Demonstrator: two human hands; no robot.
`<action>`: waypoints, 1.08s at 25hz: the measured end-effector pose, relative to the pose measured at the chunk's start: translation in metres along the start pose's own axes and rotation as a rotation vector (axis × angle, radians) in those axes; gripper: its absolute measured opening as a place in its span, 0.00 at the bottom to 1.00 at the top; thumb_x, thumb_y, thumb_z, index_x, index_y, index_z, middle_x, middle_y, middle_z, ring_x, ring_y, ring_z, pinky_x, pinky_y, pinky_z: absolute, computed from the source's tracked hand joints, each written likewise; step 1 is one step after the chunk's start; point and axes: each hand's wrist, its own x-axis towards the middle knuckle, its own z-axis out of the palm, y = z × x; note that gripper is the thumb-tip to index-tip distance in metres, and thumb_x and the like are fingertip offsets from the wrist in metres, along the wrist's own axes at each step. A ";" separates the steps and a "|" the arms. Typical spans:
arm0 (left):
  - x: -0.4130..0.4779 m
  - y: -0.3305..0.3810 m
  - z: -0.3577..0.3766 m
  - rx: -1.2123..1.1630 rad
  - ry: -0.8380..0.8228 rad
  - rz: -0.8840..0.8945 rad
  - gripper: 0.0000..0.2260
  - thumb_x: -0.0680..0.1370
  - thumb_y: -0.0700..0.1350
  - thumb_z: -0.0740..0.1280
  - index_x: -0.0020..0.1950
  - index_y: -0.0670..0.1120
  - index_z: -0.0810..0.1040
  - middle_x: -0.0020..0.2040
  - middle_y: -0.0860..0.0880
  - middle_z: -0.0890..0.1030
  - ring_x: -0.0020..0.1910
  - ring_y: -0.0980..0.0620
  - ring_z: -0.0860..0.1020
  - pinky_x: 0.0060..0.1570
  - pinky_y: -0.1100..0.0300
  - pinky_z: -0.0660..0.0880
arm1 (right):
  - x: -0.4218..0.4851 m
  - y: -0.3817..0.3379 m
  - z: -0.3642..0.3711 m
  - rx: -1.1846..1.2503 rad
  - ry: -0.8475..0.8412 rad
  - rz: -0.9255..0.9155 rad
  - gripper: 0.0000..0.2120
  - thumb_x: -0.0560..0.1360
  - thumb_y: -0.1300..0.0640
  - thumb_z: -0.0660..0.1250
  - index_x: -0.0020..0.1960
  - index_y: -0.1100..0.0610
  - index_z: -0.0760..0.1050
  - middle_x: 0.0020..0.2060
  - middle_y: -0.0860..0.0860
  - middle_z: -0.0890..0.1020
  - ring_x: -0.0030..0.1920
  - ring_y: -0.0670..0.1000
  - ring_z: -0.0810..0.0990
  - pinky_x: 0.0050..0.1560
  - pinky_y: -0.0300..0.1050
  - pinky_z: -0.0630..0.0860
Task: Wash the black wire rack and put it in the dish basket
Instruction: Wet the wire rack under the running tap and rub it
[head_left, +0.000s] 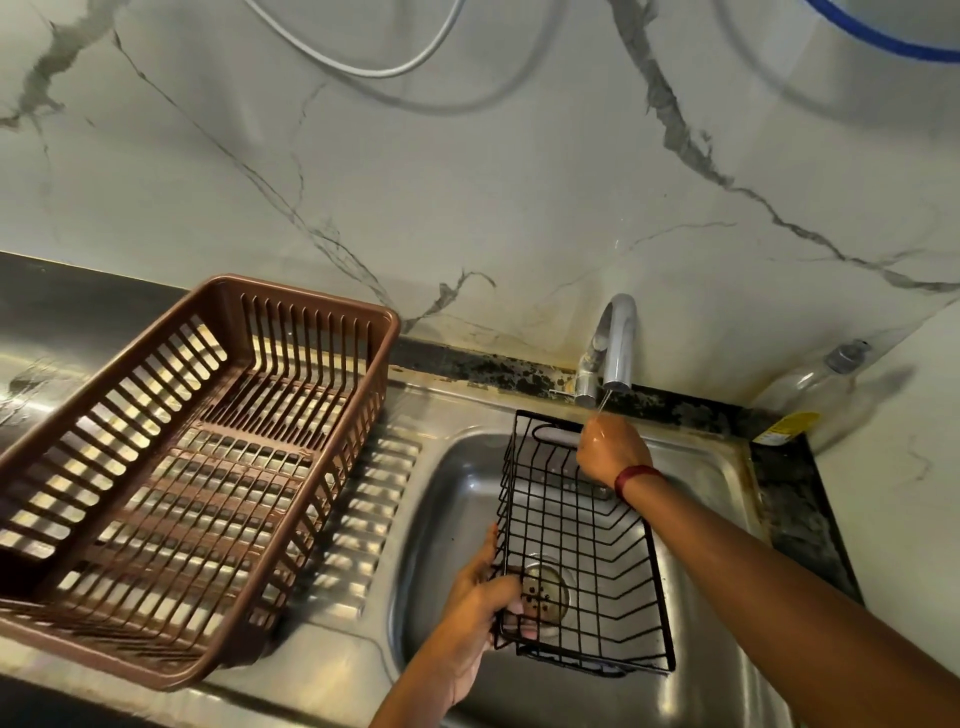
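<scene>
The black wire rack (582, 540) hangs over the steel sink (447, 514), tilted with its far end up under the tap (615, 345). My left hand (480, 597) grips the rack's near left corner, fingers curled through the wires. My right hand (610, 449) is at the rack's far rim by its light handle, directly under a thin stream of water; its fingers are hidden behind the back of the hand. The brown plastic dish basket (208, 467) stands on the draining board to the left, with nothing in it.
The sink's drain strainer (545, 592) shows through the rack's wires. A clear plastic bottle (815, 395) lies on the counter at the back right. A marble-patterned wall rises behind the sink. A white hose (363, 65) loops across the wall above.
</scene>
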 end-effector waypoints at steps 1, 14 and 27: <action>0.000 0.000 -0.001 0.021 -0.005 -0.016 0.44 0.59 0.44 0.70 0.75 0.64 0.65 0.55 0.54 0.87 0.59 0.43 0.82 0.63 0.41 0.75 | -0.001 -0.002 -0.001 -0.034 0.014 -0.014 0.11 0.75 0.60 0.66 0.34 0.55 0.73 0.33 0.52 0.77 0.34 0.51 0.76 0.35 0.41 0.71; -0.003 0.005 0.007 0.054 -0.014 -0.050 0.50 0.57 0.49 0.73 0.78 0.67 0.60 0.75 0.52 0.70 0.71 0.45 0.72 0.72 0.37 0.64 | 0.007 -0.015 0.000 0.359 -0.202 -0.164 0.09 0.72 0.69 0.69 0.46 0.58 0.82 0.45 0.50 0.84 0.46 0.48 0.83 0.51 0.45 0.80; 0.001 -0.002 -0.008 0.011 0.013 0.019 0.48 0.56 0.49 0.76 0.75 0.68 0.64 0.66 0.50 0.81 0.64 0.45 0.80 0.67 0.36 0.69 | -0.033 0.026 0.006 0.303 0.358 -0.065 0.12 0.73 0.66 0.67 0.56 0.59 0.79 0.51 0.55 0.81 0.52 0.55 0.79 0.51 0.44 0.77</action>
